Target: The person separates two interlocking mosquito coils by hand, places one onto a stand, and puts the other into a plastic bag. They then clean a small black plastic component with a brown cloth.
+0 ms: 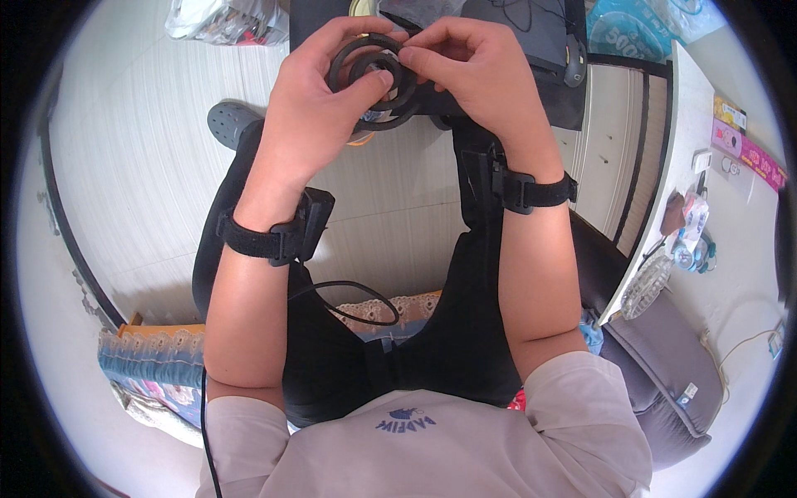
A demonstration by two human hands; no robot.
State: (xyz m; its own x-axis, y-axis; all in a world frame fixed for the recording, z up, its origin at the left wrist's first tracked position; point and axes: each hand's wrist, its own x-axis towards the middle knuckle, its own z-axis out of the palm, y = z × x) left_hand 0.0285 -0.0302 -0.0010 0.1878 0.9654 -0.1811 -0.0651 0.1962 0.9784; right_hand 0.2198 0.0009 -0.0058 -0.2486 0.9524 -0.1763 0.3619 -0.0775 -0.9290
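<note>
Above a dark tabletop, a coil of thick black cord or tubing (403, 86) hangs in several round loops, one inside another. My left hand (303, 104) is closed on it from the left, with the thumb lying across the inner loops. On the far right side of the loops, my right hand (477, 62) pinches with thumb and forefinger at the coil's edge. What exactly sits between those fingertips is hidden. A thin dark pointed end (400, 22) sticks out just beyond the coil, between both hands. Each wrist wears a black strap.
The black table (552, 104) at the top carries a dark flat device and a grey mouse-like object (574, 65). A filled plastic bag (228, 21) and a grey clog (228, 123) are to the left. At right stands a white tabletop (726, 224) with a pink box (743, 153).
</note>
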